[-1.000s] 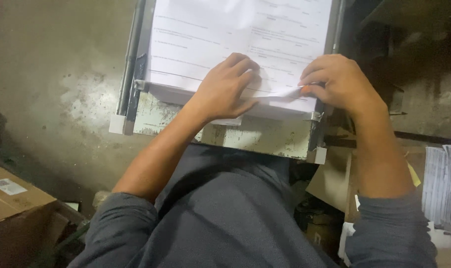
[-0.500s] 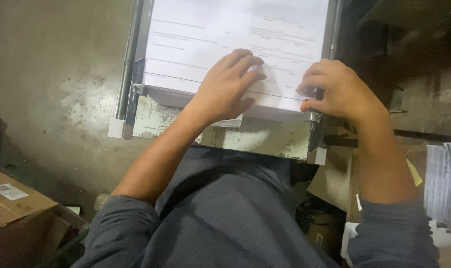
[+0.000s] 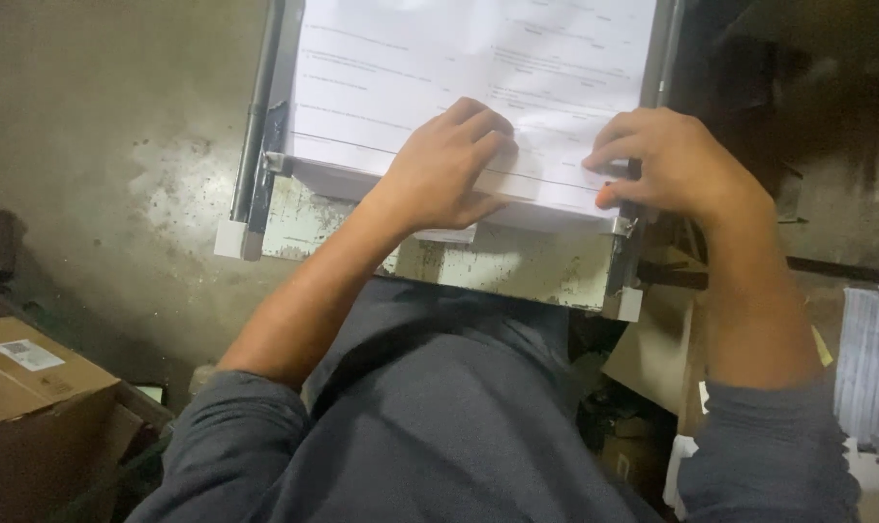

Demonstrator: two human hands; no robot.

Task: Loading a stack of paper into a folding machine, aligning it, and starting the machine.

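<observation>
A thick stack of white printed sheets (image 3: 410,77) lies on the bed of a worn, pale-green paper cutter (image 3: 498,261). My left hand (image 3: 444,165) rests flat on the near edge of the stack, fingers spread and pressing down. At the stack's near right corner my right hand (image 3: 667,160) lies with curled fingers, fingertips on the paper beside the cutter's right side rail (image 3: 652,87).
A dark metal rail (image 3: 256,116) runs along the cutter's left side. A brown cardboard box (image 3: 33,397) stands at the lower left on the concrete floor. Another stack of printed paper (image 3: 870,368) sits at the right edge, with cardboard scraps below the cutter.
My right hand has let down the sheet corner it was lifting and now presses on the stack's right edge. My left hand stays flat on the paper.
</observation>
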